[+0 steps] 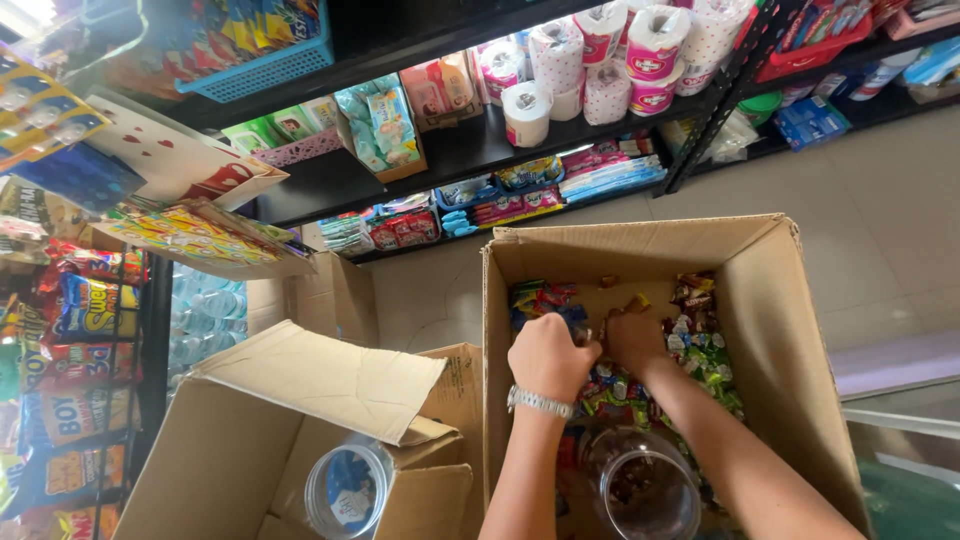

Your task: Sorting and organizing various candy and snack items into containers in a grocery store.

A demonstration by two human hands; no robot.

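While the tall walls of the open cardboard box at center right hem both arms in, bare floor stays free beyond its far and right edges. Down inside, the left hand, a silver watch on its wrist, is curled closed among the wrapped candies on the box bottom, though what it grips cannot be told. Just beside it, touching, the right hand is also bunched into the sweets, fingers hidden. A clear jar of candy stands at the box's near edge. At lower left, another carton holds a second jar.
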